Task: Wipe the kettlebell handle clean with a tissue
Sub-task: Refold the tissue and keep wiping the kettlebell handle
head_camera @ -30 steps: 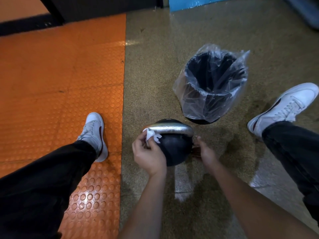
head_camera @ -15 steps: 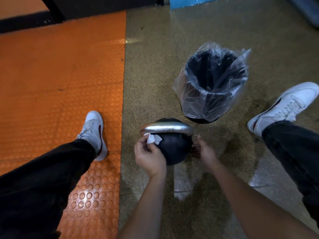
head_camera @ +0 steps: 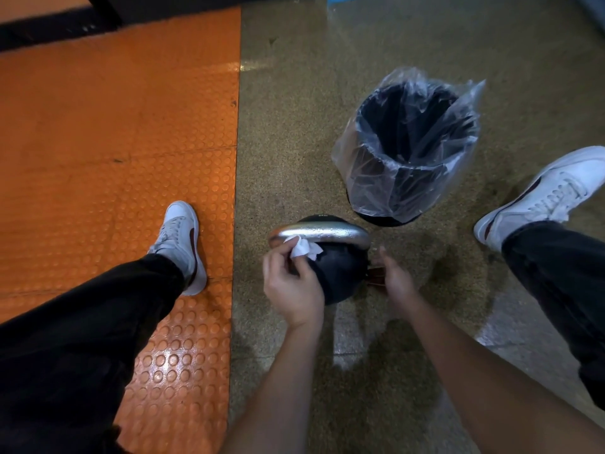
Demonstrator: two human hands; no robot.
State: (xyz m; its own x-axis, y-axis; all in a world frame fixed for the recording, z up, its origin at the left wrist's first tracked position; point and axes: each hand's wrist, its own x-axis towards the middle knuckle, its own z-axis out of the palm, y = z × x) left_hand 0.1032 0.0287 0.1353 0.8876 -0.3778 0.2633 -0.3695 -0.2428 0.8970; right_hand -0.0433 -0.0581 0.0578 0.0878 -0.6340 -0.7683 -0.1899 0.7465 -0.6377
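A black kettlebell (head_camera: 340,273) stands on the speckled floor between my feet, its silver handle (head_camera: 322,232) across the top. My left hand (head_camera: 291,286) pinches a crumpled white tissue (head_camera: 302,246) against the near left part of the handle. My right hand (head_camera: 394,283) rests against the kettlebell's right side, fingers pointing forward; its fingertips are partly hidden and a small reddish-brown thing sits under them.
A black waste bin (head_camera: 409,152) lined with a clear plastic bag stands just behind the kettlebell. My white shoes (head_camera: 181,244) (head_camera: 543,194) flank it. Orange studded matting (head_camera: 114,142) covers the floor to the left.
My left hand with the tissue has shifted slightly along the left end of the handle. The right hand and the kettlebell stay put.
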